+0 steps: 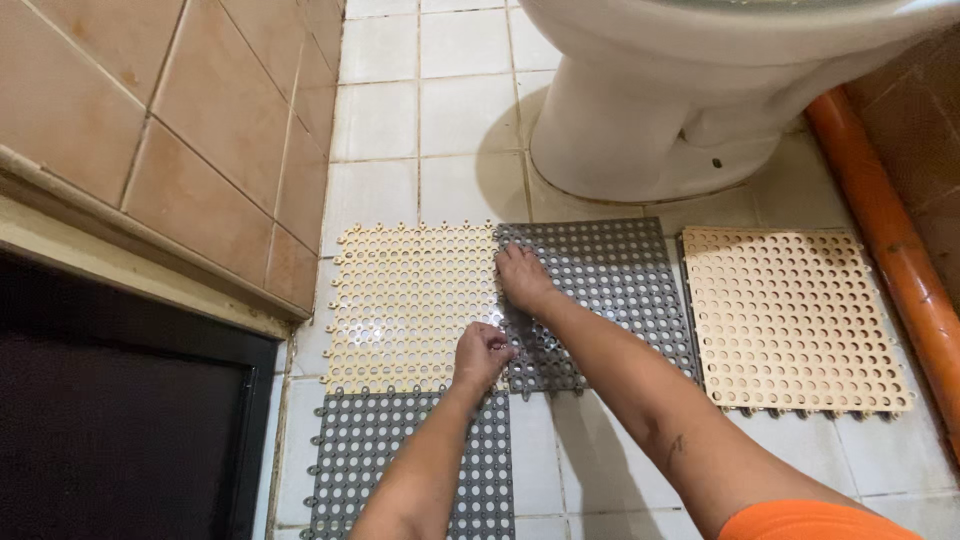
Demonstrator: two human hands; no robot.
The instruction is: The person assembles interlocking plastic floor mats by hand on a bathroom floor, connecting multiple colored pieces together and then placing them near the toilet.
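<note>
Perforated plastic floor mats lie on a white tiled floor. A cream mat (405,300) sits beside a grey mat (620,285); their edges meet in the middle. My left hand (482,352) pinches the seam between them at its near end, fingers curled. Farther along the same seam, my right hand (522,277) presses flat on the grey mat's left edge. Another grey mat (385,450) lies below the cream one, partly under my left forearm.
A tan perforated mat (790,315) lies apart at the right. A white toilet base (650,120) stands behind the mats. An orange pipe (890,240) runs along the right wall. Tan wall tiles and a dark doorway (110,420) are at the left.
</note>
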